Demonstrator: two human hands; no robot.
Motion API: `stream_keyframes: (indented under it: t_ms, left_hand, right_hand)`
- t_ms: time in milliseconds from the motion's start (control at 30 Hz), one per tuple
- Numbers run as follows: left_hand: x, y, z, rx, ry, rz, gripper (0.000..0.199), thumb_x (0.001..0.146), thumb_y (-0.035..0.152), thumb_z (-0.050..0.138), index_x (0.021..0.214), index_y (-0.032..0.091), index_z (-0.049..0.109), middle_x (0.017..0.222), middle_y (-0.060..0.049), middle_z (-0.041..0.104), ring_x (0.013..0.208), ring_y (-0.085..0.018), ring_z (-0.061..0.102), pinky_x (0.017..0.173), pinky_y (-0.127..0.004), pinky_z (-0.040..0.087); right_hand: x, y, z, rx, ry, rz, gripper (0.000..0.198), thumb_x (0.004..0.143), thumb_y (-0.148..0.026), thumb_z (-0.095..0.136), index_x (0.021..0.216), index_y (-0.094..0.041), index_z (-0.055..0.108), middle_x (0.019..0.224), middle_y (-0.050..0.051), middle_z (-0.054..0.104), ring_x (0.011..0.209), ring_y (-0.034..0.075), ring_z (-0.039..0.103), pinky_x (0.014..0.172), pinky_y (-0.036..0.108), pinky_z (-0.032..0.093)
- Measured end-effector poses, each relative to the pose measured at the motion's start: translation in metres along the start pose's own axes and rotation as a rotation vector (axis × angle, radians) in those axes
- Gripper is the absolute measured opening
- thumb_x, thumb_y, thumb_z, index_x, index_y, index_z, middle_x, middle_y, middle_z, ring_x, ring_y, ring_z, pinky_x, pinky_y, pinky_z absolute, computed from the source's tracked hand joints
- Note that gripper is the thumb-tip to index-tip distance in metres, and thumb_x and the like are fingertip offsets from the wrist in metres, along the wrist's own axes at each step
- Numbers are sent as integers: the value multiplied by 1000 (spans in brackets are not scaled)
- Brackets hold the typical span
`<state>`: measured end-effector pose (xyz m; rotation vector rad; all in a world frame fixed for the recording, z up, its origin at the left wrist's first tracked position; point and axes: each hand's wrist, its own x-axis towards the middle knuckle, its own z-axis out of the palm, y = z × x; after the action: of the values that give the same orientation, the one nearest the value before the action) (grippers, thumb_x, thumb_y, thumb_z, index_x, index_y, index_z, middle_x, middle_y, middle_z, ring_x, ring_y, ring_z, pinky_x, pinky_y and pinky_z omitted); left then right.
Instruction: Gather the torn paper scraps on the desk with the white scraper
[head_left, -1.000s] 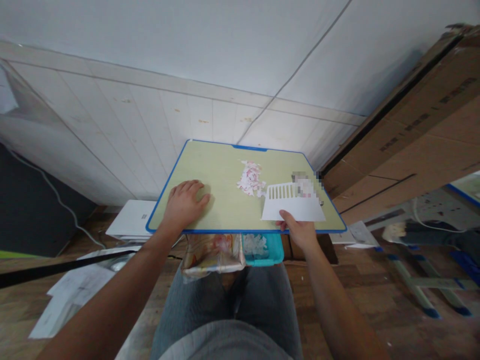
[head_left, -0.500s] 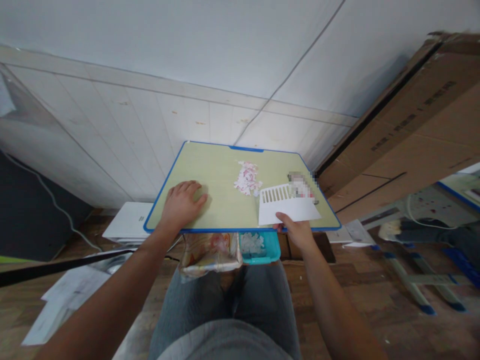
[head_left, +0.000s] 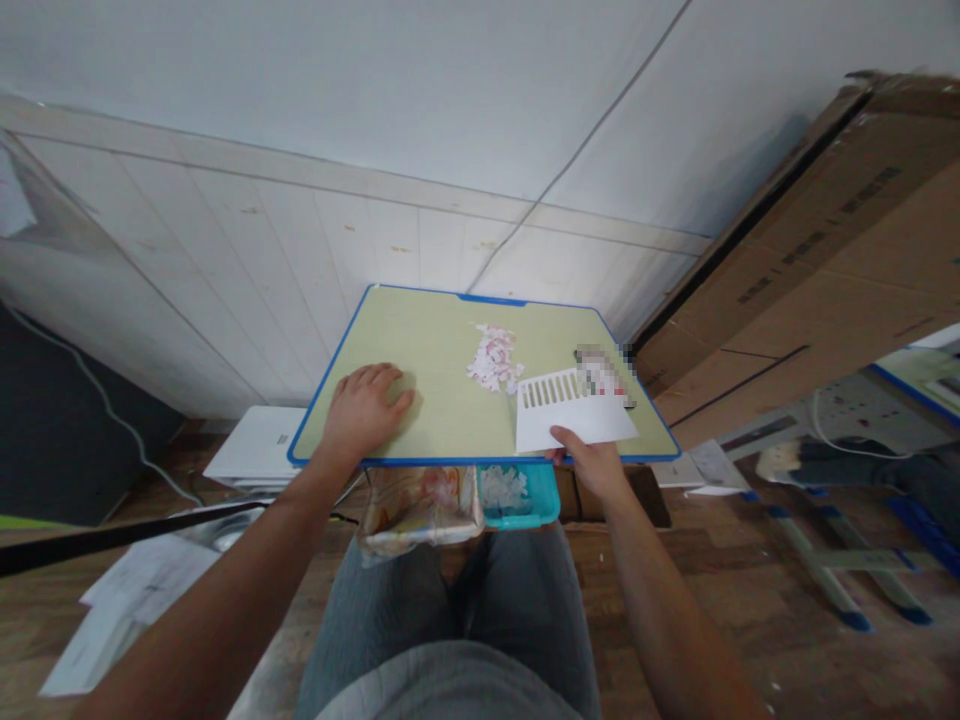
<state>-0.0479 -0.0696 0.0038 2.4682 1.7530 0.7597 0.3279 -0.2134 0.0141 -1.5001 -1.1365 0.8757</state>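
White panelled wall (head_left: 367, 235) stands behind a small table (head_left: 412, 320) with a pale yellow-green top and a blue rim, seen from above by the seated person. On the right side of the tabletop, the person's right hand (head_left: 589, 462) grips a white slotted card (head_left: 574, 428) at its near edge: the thumb presses on top, and the other fingers tuck under the edge, mostly hidden. The card's body extends forward from those fingers, with its row of narrow slots on the far side, pointing away from the person. Just beyond the card's far left corner lies a loose pile of white and pink paper scraps (head_left: 493, 360), out past the fingertips. A pixelated patch (head_left: 600, 372) blurs whatever lies at the card's far right.

The left hand (head_left: 367, 405) rests palm down on the left of the tabletop, fingers extended and thumb apart, with bare surface between it and the scraps. Below the near rim sit a patterned bag (head_left: 424, 540) and a turquoise bin (head_left: 525, 521) holding whitish pieces (head_left: 504, 488).
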Motion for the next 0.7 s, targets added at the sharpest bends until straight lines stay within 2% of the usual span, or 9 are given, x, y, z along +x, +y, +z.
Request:
stream_keyframes:
  t_ms: [267,533,700]
  left_hand:
    - [0,1,-1,23,-2,7,51,111,47,60,144,15,82,158,-23,80,152,-43,72,134,-61,52]
    - [-1,0,-1,32,-6,5,50,111,47,61,144,15,83,158,-22,80,153,-42,71,135,-58,52]
    - [-1,0,1,19,12,-1,47,110,45,63,143,18,83,158,-21,81,152,-42,72,134,-59,52]
  right_hand:
    - [-1,0,-2,-25,-16,-1,65,80,-90,93,62,-30,75,64,10,78,59,27,70,64,45,67]
    - [-1,-3,-5,36,-39,-15,55,81,-77,96,68,-27,77,63,9,77,56,25,67,59,42,65]
    - [0,-6,-7,49,-28,2,52,82,-73,96,68,-27,76,63,8,77,57,25,68,61,42,67]
